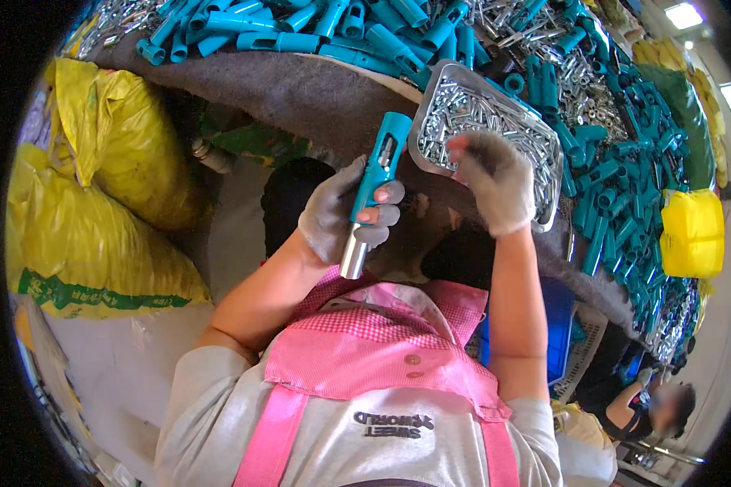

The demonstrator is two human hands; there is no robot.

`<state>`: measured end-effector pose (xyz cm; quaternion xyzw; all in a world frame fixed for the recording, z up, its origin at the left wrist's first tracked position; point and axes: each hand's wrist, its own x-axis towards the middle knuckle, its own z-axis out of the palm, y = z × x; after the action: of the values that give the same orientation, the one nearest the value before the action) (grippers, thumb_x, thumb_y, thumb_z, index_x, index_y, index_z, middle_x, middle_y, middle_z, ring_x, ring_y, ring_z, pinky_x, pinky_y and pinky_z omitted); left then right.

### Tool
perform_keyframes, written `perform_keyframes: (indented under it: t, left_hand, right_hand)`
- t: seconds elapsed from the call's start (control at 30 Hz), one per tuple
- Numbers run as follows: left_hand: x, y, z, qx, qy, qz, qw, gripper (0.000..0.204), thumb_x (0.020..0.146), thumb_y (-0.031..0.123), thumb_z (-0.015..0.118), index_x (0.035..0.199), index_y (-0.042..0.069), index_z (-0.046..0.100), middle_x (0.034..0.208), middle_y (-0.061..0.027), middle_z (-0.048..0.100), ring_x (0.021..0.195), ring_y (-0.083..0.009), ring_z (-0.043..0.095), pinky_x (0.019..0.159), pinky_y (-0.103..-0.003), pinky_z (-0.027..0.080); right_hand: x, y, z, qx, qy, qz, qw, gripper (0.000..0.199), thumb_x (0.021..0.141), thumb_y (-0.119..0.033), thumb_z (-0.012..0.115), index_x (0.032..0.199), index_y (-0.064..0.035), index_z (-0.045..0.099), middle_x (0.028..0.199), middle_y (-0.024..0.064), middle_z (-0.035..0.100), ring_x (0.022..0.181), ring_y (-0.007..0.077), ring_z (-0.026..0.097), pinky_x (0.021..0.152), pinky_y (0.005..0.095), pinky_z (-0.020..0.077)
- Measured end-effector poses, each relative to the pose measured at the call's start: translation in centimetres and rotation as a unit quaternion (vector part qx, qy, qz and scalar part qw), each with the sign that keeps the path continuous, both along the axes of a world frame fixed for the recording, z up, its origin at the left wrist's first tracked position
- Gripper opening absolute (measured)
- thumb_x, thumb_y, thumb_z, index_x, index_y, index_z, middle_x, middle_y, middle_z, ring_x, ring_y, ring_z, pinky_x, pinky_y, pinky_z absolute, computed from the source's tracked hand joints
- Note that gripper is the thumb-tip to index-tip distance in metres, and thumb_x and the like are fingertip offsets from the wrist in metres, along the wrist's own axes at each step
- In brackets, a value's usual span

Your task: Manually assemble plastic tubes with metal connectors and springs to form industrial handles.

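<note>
My left hand (pixel 341 215) holds a tube (pixel 372 191) left of the tray (pixel 430 105) on the desk (pixel 300 93). My right hand (pixel 495 183) is over the tray. Loose tubes (pixel 617 187) lie behind and right; sacks (pixel 97 187) sit left.

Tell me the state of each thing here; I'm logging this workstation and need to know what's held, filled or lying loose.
Left hand: gloved, closed around the teal tube.
Teal tube: held tilted, metal end down.
Right hand: gloved, at the metal tray, fingers curled.
Metal tray: tilted on the table edge, filled with small metal pins.
Teal tubes: heaped loose on the table.
Yellow sacks: full, beside the table.
</note>
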<state>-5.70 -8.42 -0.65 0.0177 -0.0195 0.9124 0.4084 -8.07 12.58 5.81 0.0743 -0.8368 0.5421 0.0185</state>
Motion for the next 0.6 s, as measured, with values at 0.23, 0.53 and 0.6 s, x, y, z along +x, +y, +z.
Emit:
perform_keyframes:
  t: [0.23,0.53,0.6]
  left_hand:
    - [0.7,0.7,-0.9,0.093,0.005,-0.031,0.995,0.031,0.098,0.037,0.033,0.118,0.018,0.046,0.082,-0.0058,0.05,0.057,-0.0107,0.046,0.044,-0.022,0.035]
    - [2.6,0.6,0.4,-0.01,0.031,-0.051,0.998,0.041,0.097,0.041,0.034,0.117,0.007,0.046,0.076,-0.0048,0.053,0.049,-0.0102,0.046,0.041,-0.022,0.036]
    - [2.9,0.8,0.0,-0.015,0.036,-0.053,0.998,0.042,0.097,0.039,0.037,0.12,0.005,0.043,0.077,-0.0046,0.052,0.05,-0.0098,0.046,0.04,-0.022,0.036]
  right_hand:
    - [3.9,-2.2,-1.3,-0.228,-0.136,0.039,0.963,0.011,0.083,0.0,0.061,0.094,0.0001,0.063,0.087,0.0058,0.063,0.076,0.0117,0.06,0.067,0.0236,0.0488]
    - [5.1,-2.8,-3.1,-0.355,-0.178,0.08,0.914,0.01,0.079,0.004,0.063,0.088,-0.0013,0.062,0.092,0.0033,0.061,0.083,0.0114,0.057,0.079,0.0245,0.0462]
    - [5.2,-3.1,-3.6,-0.394,-0.188,0.063,0.897,0.014,0.079,0.004,0.065,0.087,-0.004,0.057,0.091,0.0034,0.061,0.083,0.0109,0.057,0.079,0.0247,0.0466]
